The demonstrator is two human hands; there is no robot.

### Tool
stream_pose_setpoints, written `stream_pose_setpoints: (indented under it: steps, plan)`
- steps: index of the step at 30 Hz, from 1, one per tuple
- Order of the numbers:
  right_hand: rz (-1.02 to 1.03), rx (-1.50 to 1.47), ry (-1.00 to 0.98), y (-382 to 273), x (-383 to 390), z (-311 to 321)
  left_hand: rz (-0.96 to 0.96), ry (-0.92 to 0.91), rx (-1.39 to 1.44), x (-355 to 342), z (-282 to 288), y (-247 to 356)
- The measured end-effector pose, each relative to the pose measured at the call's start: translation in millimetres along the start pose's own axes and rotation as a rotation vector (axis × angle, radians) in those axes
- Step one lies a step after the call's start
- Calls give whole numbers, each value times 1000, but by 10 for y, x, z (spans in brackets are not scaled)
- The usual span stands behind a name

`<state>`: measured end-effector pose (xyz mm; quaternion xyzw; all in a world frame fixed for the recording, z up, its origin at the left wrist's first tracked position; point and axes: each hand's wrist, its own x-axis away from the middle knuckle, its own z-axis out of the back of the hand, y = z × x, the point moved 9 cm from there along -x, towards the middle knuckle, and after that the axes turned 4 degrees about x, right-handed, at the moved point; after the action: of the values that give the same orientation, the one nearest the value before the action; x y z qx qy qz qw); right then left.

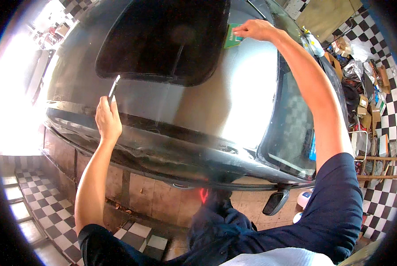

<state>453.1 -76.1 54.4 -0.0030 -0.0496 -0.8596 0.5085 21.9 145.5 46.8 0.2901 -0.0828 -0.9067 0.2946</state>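
Observation:
A dark grey car roof (pixel 198 104) spreads out before me, with a large black glass panel (pixel 154 48) set in its far part. My right hand (pixel 257 31) reaches to the far right edge of that panel. Its fingers are closed on a flat green squeegee card (pixel 232 41), which lies against the roof next to the glass. On the left, my left hand (pixel 108 120) is closed around a slim utility knife (pixel 113 89). The knife's pale tip points up, near the panel's lower left corner; whether it touches the car I cannot tell.
The windshield (pixel 291 128) slopes down at the right, above a side mirror (pixel 276 202). A spray bottle (pixel 314 44) stands beyond it. Cardboard boxes (pixel 363 101) and plastic wrap clutter the far right. White containers (pixel 303 199) sit on the floor beside the car.

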Motion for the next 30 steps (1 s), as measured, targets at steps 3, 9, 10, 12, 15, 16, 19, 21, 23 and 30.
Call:
stream_pose_setpoints:
  steps: [3,9,10,12,15,16,19,21,23,30]
  plan:
    - [-15,-34,-26,46,-13,15,14,-13,4,3,-13,-33]
    - [30,-36,-48,135,-204,4,8,-4,-4,14,-26,-51]
    - [-5,-50,-33,224,-198,-1,-2,-3,1,0,-31,-43]
    - [-72,-79,-10,408,-194,-72,-18,-2,16,-21,-24,-1]
    - [-75,-120,37,508,-371,-139,-36,-2,29,-52,-43,14]
    - [-60,-116,20,474,-386,-124,-14,-11,9,-26,-44,-27]
    - [-76,-116,-30,538,-381,-114,30,-36,-15,21,-41,-96]
    - [-157,-134,-64,815,-366,-204,37,-49,14,18,-30,-78]
    - [-161,-161,-70,825,-475,-205,40,-53,7,12,-36,-86]
    - [-9,-315,-71,894,-932,-378,43,-69,25,3,-40,-70]
